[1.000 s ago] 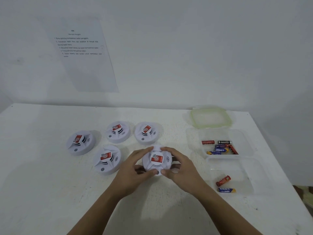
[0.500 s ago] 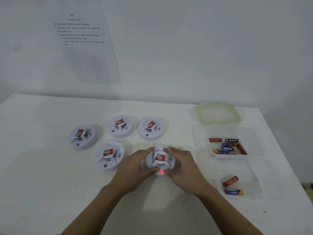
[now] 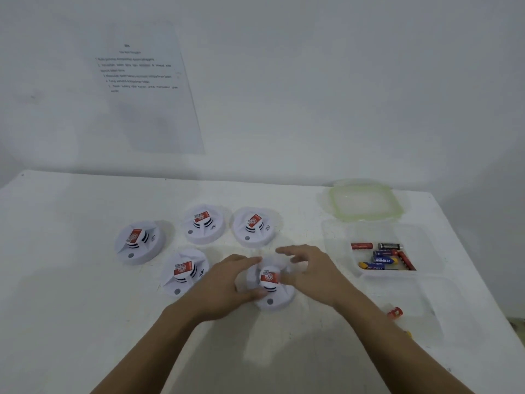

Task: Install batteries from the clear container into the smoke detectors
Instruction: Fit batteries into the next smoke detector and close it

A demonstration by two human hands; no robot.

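Five white round smoke detectors with red labels lie on the white table. The nearest smoke detector (image 3: 270,285) sits between my hands. My left hand (image 3: 227,282) grips its left side with thumb and fingers. My right hand (image 3: 312,274) is blurred, with its fingers spread just right of and above the detector, and holds nothing. The other detectors (image 3: 184,273), (image 3: 139,241), (image 3: 203,223), (image 3: 254,226) lie to the left and behind. A clear container (image 3: 335,237) at the right holds several batteries (image 3: 383,257).
A second clear container (image 3: 437,294) in front of the first holds a red battery (image 3: 395,311) and another partly hidden by my right forearm. A green-rimmed lid (image 3: 366,201) lies behind. A printed sheet (image 3: 142,81) hangs on the wall. The table edge runs along the right.
The red light on the near detector's front, lit half a second ago, is off. My right hand has come off the detector and spread its fingers; the left still holds it.
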